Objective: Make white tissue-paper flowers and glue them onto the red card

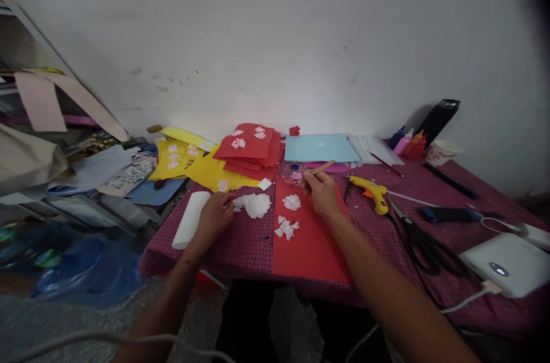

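My right hand [320, 188] is closed around a flat wooden stick [323, 168], above the upper part of a red paper sheet [313, 248]. On that sheet lie two white crumpled tissue flowers, a round one [291, 201] and a more ragged one [286, 228]. My left hand [216, 213] has its fingers pinched beside a heap of white tissue pieces [256, 205]; whatever is between the fingertips is too small to make out. A white roll [191, 220] lies just left of that hand. A small clear dish with a dark spot [294, 168] sits beyond the sheet.
Behind are stacked red papers with flowers [244, 145], yellow papers [206, 171] and a light blue folder [320, 148]. Rightward lie a yellow glue gun [372, 191], black scissors [423, 245], a white power bank [507, 263], paint bottles [415, 146], a paper cup [442, 151] and cables.
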The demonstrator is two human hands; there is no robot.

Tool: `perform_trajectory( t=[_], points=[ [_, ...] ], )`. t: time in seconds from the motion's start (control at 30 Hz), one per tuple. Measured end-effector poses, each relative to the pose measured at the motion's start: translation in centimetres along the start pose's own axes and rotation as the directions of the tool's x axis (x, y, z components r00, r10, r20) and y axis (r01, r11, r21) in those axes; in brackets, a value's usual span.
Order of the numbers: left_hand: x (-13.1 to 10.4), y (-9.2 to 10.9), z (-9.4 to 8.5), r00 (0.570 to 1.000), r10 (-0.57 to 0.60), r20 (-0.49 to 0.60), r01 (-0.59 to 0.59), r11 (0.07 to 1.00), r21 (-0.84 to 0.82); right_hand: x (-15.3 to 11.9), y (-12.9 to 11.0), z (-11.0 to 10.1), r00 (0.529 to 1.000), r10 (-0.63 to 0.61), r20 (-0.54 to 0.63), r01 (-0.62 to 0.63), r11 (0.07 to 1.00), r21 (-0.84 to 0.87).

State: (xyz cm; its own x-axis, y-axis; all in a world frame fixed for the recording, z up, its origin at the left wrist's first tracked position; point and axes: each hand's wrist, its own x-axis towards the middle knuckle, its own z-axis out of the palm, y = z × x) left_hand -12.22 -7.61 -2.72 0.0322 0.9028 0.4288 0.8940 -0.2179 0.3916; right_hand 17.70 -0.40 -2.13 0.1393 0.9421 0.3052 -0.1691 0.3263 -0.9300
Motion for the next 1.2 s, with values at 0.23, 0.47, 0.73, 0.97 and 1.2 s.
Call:
perform_trajectory(
  t=[0.23,0.47,0.73,0.97,1.2],
  points=[
    [1.2,0.9,1.0,0.987,0.088,0.132,-0.089,0.996,-0.003,0.0,0.2,-0.1,1.0,0.013,-0.004,-0.013,1.0,-0.009],
    [1.6,1.0,1.3,0.988,0.062,0.138,-0.05,0.995,-0.09,0.0,0.1,-0.1,1.0,0.014,0.002,-0.014,1.0,-0.017],
    [1.5,1.9,0.0,0.986,-0.159,0.058,0.169,0.952,-0.255,-0.1,-0.1,0.0,1.0,0.022,-0.001,-0.022,1.0,0.006],
    [2.0,4.1,-0.6,0.942,-0.319,0.107,0.311,0.704,-0.638,-0.3,-0.7,0.5,0.998,0.044,0.034,-0.045,0.998,0.032],
    [2.5,6.1,1.6,0.928,-0.316,0.196,0.349,0.56,-0.751,-0.6,-0.9,0.4,0.99,0.028,0.135,-0.03,0.999,0.013]
  ],
)
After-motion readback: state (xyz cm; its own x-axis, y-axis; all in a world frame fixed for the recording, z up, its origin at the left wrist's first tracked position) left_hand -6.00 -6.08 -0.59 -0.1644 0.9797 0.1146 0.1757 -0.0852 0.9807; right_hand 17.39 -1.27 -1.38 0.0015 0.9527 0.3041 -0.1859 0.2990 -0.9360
